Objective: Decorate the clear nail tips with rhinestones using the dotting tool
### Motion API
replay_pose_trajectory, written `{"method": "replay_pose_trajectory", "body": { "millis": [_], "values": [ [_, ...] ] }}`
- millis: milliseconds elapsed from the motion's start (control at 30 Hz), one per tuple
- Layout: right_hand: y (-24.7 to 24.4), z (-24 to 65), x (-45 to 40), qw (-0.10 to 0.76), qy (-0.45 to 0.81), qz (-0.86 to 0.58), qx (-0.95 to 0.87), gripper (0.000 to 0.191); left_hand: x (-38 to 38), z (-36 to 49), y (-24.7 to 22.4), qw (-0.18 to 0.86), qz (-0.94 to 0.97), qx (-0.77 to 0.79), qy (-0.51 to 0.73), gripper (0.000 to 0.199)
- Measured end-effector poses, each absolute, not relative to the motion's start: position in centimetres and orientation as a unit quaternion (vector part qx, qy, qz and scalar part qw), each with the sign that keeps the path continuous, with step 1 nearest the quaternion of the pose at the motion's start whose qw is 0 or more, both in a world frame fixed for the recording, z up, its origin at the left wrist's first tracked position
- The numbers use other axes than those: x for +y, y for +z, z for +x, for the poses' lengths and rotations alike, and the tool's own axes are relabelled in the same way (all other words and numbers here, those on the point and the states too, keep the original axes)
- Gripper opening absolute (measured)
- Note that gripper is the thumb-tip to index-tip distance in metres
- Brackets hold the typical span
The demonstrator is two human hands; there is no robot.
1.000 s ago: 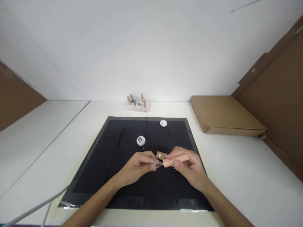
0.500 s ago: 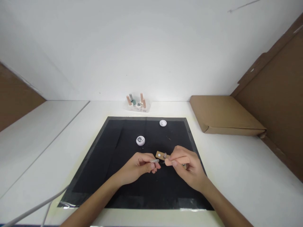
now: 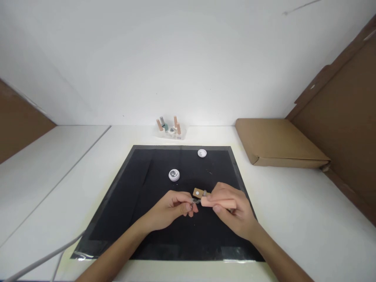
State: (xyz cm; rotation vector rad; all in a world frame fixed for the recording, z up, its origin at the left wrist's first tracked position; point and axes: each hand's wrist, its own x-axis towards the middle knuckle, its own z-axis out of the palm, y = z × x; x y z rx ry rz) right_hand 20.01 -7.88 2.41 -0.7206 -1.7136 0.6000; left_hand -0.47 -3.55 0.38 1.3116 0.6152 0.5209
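Between the thumb and fingers of my left hand (image 3: pixel 173 207) is a small shiny greyish piece, which looks like a false nail (image 3: pixel 194 201). My right hand (image 3: pixel 232 207) pinches a nail polish brush (image 3: pixel 219 202) by its long peach cap, its tip touching or almost touching the false nail. Behind the right fingers lies a tan wooden strip (image 3: pixel 197 192) with a white dot and a small clear piece on it, partly hidden by the hand. An opened white jar (image 3: pixel 174 175) with silver-grey contents stands beyond my left hand.
A white lid (image 3: pixel 202 153) lies near the far edge of the black mat (image 3: pixel 117 219). Behind it, a clear tray (image 3: pixel 164 136) holds several polish bottles. A flat cardboard box (image 3: pixel 282 141) sits at the right, and a grey cable (image 3: pixel 44 256) runs along the lower left.
My right hand has brought the peach-capped brush left, up to the false nail. My left hand has tilted the nail slightly and otherwise stays in place.
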Motion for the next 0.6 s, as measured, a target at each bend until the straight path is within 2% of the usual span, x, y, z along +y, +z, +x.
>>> {"method": "replay_pose_trajectory", "body": {
  "millis": [600],
  "values": [
    [2.29, 20.09, -7.89, 0.566, 0.267, -0.307, -0.717, 0.02, -3.64, -0.4, 0.25, 0.716, 0.594, 0.279, 0.236, 0.044]
  ]
}}
